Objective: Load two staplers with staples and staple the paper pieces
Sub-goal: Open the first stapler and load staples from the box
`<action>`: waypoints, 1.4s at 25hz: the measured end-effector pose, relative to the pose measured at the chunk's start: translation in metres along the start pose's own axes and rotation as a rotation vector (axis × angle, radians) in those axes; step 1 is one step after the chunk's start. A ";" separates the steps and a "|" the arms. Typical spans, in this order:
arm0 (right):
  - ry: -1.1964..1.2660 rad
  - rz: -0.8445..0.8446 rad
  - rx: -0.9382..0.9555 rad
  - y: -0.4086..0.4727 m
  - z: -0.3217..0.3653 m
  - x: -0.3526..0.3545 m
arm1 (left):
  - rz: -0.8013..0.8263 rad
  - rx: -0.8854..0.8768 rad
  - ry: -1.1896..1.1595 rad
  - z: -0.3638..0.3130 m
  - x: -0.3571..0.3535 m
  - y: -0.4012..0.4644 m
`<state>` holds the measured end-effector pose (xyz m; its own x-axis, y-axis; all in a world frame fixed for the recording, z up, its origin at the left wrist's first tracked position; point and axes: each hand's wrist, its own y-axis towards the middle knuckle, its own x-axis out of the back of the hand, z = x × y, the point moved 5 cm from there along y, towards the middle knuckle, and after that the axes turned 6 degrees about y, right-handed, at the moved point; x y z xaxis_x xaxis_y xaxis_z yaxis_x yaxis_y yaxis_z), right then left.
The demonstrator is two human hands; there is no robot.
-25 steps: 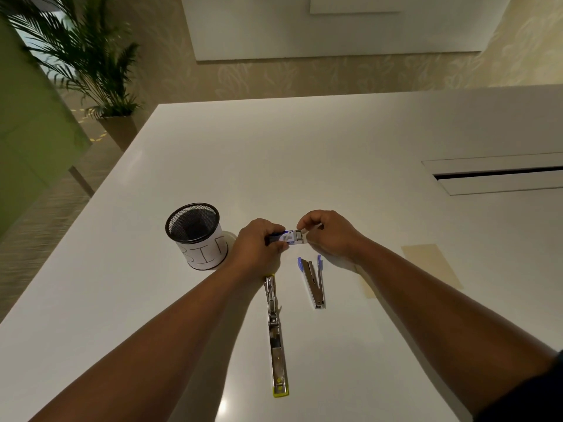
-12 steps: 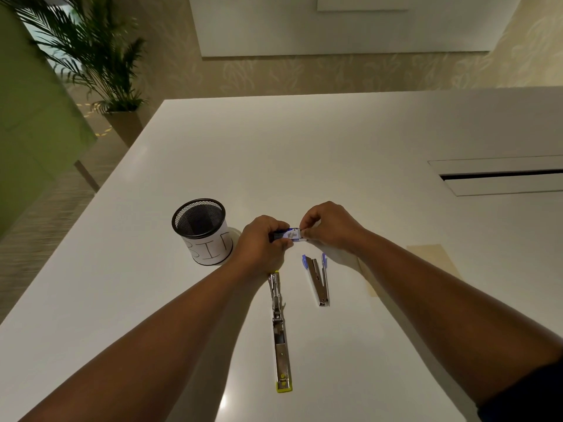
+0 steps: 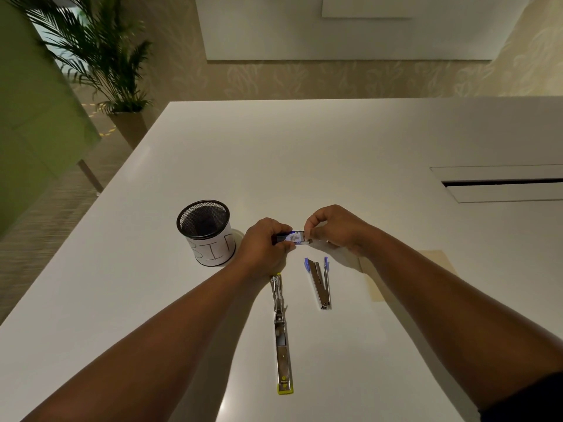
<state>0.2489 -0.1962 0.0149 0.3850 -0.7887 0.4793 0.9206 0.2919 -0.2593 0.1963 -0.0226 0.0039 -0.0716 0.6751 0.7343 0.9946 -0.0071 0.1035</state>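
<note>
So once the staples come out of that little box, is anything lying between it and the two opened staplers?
Nothing visible. Both hands, left hand and right hand, hold the staple box just above the blue stapler and yellow stapler; the table between is bare.

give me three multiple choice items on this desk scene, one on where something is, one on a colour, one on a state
1. Where does the mesh cup marked BIN stand?
A. left of the left hand
B. between the two staplers
C. on the paper

2. What colour is the near end of the long stapler?
A. red
B. yellow-green
C. black

3. What state is the short blue-tipped stapler in?
A. shut flat
B. held in the right hand
C. lying open on the table

Key:
1 A, the cup stands on the table just left of the left hand.
2 B, its near tip is yellow-green.
3 C, its two arms are spread apart and no hand touches it; both the left hand and the right hand pinch a small staple box.
</note>
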 end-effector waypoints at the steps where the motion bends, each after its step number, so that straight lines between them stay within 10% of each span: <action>1: 0.003 0.031 -0.010 -0.002 0.000 0.000 | -0.004 0.000 -0.004 0.001 0.000 0.000; 12: -0.222 0.114 0.306 -0.012 0.015 -0.025 | -0.016 -0.063 -0.028 -0.011 0.003 -0.005; 21: -0.005 -0.275 0.138 -0.015 -0.007 -0.001 | -0.041 0.020 -0.047 -0.004 0.002 -0.004; 35: 0.288 -0.246 -0.083 -0.004 -0.021 -0.016 | -0.034 -0.020 -0.018 0.002 -0.002 -0.001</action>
<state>0.2379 -0.1963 -0.0089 0.1090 -0.9528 0.2833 0.9703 0.0401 -0.2385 0.1959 -0.0221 0.0011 -0.1040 0.6883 0.7179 0.9899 0.0017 0.1417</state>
